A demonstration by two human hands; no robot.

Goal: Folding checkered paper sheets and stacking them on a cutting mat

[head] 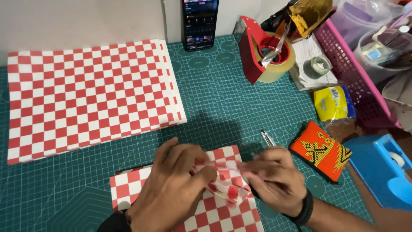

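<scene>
Head view: my left hand [174, 189] and right hand [274, 180] both pinch a crumpled checked wrap [225, 182] over a checked sheet [214, 215] at the bench's [214, 103] near edge. Open mat lies beyond. Checked stack [86, 96] far left; yellow packet [332, 103] and orange pouch [322, 150] right.

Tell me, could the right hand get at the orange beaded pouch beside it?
Probably yes: the orange beaded pouch lies just beyond the right hand with bare mat between, though that hand is busy pinching checkered paper.
</scene>
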